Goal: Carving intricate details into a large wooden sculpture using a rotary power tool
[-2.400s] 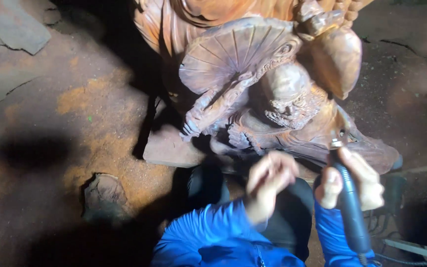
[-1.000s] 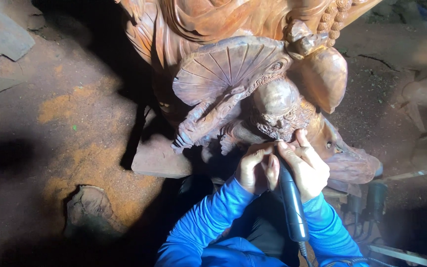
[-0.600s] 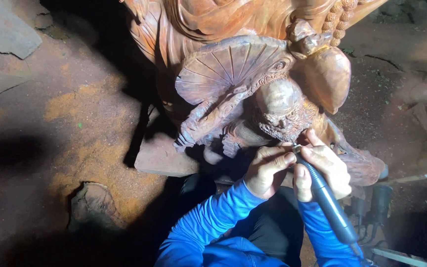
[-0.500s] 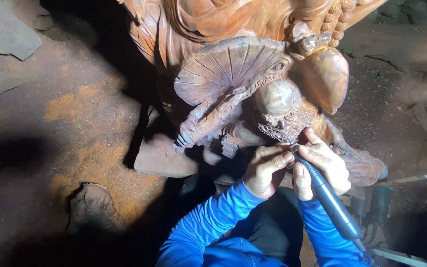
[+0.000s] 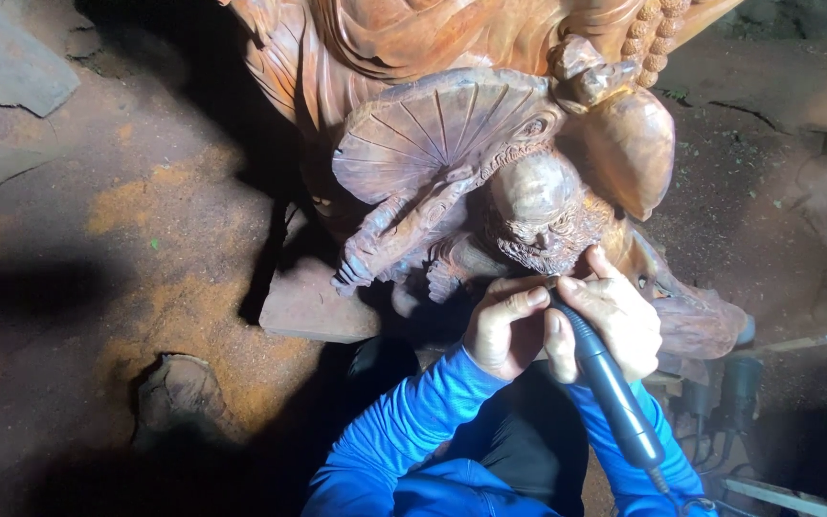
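Observation:
A large reddish-brown wooden carving (image 5: 490,144) of a figure with a fan and a bearded head fills the upper middle of the head view. My right hand (image 5: 610,316) grips a black rotary carving handpiece (image 5: 614,393), its tip touching the wood just below the carved beard. My left hand (image 5: 500,325) rests beside it with fingers curled, one finger lying against the tool near its tip. Both arms wear blue sleeves (image 5: 404,431). The tool's cord leaves the frame at the bottom right.
Reddish wood dust covers the dark ground (image 5: 145,249) to the left. A flat stone slab (image 5: 11,67) lies at the top left, and a rough lump (image 5: 179,393) at the lower left. Dark equipment and a pale bar (image 5: 768,383) stand at the right.
Both hands have come up from lower down to the carving. The tool tip now sits against the wood under the beard, and the left hand has closed in beside it.

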